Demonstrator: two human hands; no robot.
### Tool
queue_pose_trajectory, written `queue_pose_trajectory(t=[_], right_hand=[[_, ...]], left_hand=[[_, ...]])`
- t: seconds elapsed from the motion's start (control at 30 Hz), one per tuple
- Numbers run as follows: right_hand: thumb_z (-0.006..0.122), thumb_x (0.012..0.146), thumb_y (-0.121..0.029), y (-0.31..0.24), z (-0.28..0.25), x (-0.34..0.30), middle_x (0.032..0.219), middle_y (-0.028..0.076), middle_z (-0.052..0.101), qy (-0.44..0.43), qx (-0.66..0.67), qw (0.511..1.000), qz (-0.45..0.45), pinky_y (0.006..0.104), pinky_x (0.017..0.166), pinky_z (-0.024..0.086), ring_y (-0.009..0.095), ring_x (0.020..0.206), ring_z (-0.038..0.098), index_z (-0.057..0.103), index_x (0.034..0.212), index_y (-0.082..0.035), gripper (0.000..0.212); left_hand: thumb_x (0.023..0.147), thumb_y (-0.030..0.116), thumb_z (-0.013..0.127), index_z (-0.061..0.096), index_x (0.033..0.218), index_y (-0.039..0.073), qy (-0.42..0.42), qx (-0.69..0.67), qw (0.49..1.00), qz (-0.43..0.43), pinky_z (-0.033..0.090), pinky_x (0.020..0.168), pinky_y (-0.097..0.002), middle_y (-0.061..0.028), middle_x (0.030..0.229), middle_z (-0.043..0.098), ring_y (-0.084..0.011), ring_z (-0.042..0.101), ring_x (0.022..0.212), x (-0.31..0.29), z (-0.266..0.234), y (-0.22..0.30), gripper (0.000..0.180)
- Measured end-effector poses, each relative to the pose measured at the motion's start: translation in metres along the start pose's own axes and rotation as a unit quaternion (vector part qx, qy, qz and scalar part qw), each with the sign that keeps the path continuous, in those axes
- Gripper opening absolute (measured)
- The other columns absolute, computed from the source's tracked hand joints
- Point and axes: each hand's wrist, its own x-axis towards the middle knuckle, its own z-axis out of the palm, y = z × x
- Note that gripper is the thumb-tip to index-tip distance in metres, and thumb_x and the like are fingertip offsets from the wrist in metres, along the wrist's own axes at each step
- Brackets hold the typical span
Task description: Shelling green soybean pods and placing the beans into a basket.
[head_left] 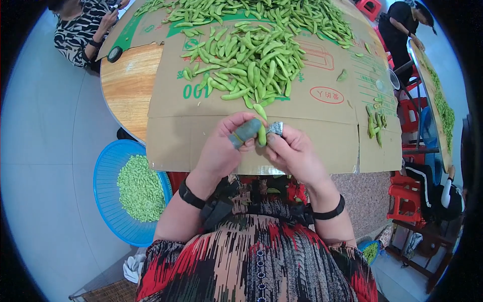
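Over the near edge of the flattened cardboard point(191, 131), my left hand point(219, 151) pinches a green edamame pod point(261, 137). Its thumb wears a dark grey-green finger cover point(247, 130). My right hand point(300, 157) is closed at the right side of the same pod, fingers curled. A silvery patterned band point(275, 128) wraps one of its fingertips. Another edamame pod point(259, 110) lies just beyond my fingertips. Past it spreads a heap of green pods point(251, 63), with a larger pile point(302, 17) farther back.
A blue plastic basket point(113, 201) of shelled green beans stands low at left. Several emptied-looking pods point(376, 125) lie at the cardboard's right. A tape roll point(115, 54) sits on the wooden table point(128, 88). People, red stools point(405, 201) and another table are around.
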Motion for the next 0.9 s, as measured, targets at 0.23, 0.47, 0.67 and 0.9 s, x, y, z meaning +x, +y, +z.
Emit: queue_pose_trajectory(t=[0.23, 0.47, 0.67, 0.9], right_hand=[[0.057, 0.085, -0.015, -0.006, 0.002, 0.0, 0.062, 0.02, 0.053, 0.174, -0.456, 0.857, -0.165, 0.0352, 0.051, 0.042, 0.029, 0.052, 0.053, 0.057, 0.082, 0.001, 0.016], [0.059, 0.083, -0.014, -0.001, 0.018, 0.006, 0.061, 0.02, 0.054, 0.197, -0.482, 0.827, -0.211, 0.036, 0.049, 0.042, 0.034, 0.052, 0.054, 0.055, 0.076, 0.001, 0.017], [0.059, 0.081, -0.013, -0.008, 0.013, 0.006, 0.06, 0.018, 0.055, 0.23, -0.485, 0.817, -0.212, 0.034, 0.048, 0.043, 0.031, 0.05, 0.054, 0.055, 0.074, 0.0, 0.015], [0.061, 0.082, -0.023, -0.029, 0.006, 0.006, 0.064, 0.019, 0.059, 0.148, -0.577, 0.783, -0.179, 0.042, 0.054, 0.045, 0.034, 0.058, 0.059, 0.059, 0.081, 0.0, 0.022]], left_hand=[[0.083, 0.005, 0.059, 0.059, 0.102, 0.003, 0.023, 0.165, 0.986, -0.006, 0.042, 0.064, -0.0203, -0.0021, 0.091, 0.061, -0.0091, 0.055, 0.074, 0.001, -0.005, 0.001, 0.02], [0.087, 0.005, 0.053, 0.059, 0.103, 0.004, 0.032, -0.024, 0.998, -0.045, 0.043, 0.061, -0.0208, -0.0015, 0.092, 0.061, -0.0104, 0.056, 0.074, 0.001, -0.001, -0.006, 0.017], [0.084, 0.001, 0.048, 0.061, 0.1, 0.005, 0.053, 0.199, 0.978, 0.03, 0.039, 0.064, -0.017, -0.001, 0.09, 0.061, -0.0062, 0.051, 0.075, 0.002, -0.007, 0.004, 0.021], [0.078, -0.006, 0.05, 0.063, 0.094, 0.003, -0.033, 0.344, 0.939, 0.002, 0.043, 0.067, -0.0225, 0.0002, 0.081, 0.063, -0.0069, 0.054, 0.073, -0.014, -0.011, 0.04, 0.023]])
